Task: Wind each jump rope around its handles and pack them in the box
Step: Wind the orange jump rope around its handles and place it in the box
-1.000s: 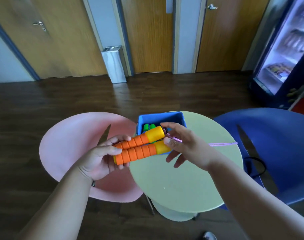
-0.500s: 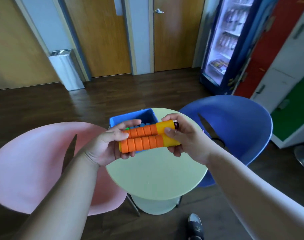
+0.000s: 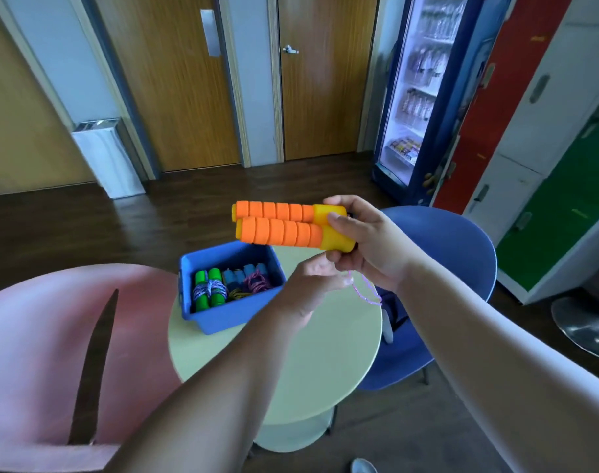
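My right hand point(image 3: 363, 240) grips the yellow ends of two orange foam jump-rope handles point(image 3: 281, 227), held side by side and level above the table. Just beneath, my left hand point(image 3: 316, 278) pinches the thin purple rope point(image 3: 368, 291), which loops down from the handles. A blue box point(image 3: 223, 312) stands on the pale green round table point(image 3: 308, 367). Inside lie a wound green-handled rope point(image 3: 209, 291) and blue-handled ropes point(image 3: 246, 279) with coiled cord.
A pink chair point(image 3: 42, 353) stands left of the table and a blue chair point(image 3: 441, 254) right of it. Behind are wooden doors, a metal bin point(image 3: 108, 155), a drinks fridge point(image 3: 417, 93) and coloured lockers. A shoe tip point(image 3: 363, 466) shows on the floor.
My left hand let go of the orange handles and moved under them to the purple rope. My right hand lifted the handles higher. The view shifted right, exposing the box's contents.
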`<state>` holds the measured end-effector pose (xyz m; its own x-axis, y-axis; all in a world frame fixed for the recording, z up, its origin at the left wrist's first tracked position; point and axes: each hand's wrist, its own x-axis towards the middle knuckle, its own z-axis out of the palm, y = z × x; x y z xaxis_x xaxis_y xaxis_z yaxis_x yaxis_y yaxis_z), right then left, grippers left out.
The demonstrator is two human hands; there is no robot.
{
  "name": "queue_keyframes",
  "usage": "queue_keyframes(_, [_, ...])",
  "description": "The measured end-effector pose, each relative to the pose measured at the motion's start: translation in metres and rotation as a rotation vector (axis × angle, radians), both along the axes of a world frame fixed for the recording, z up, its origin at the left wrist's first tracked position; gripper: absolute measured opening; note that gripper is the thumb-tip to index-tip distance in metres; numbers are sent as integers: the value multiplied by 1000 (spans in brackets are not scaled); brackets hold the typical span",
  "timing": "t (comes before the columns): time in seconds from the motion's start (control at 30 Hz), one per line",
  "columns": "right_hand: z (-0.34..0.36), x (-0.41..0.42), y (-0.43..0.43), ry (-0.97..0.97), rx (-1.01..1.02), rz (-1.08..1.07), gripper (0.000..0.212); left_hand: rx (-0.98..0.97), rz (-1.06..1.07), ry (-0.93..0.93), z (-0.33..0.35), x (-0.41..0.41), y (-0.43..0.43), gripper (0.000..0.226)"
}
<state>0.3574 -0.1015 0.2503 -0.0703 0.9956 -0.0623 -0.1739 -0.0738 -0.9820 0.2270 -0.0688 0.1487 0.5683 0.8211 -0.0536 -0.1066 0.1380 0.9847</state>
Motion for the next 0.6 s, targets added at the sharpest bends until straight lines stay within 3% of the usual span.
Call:
queue_keyframes(0.27, [6, 33, 23, 104, -80, 21, 17, 71, 16, -12, 15, 31, 12, 34])
queue_keyframes(0.6, [-2, 79, 39, 78, -147, -99, 20, 41, 152, 193, 7, 8, 5, 6])
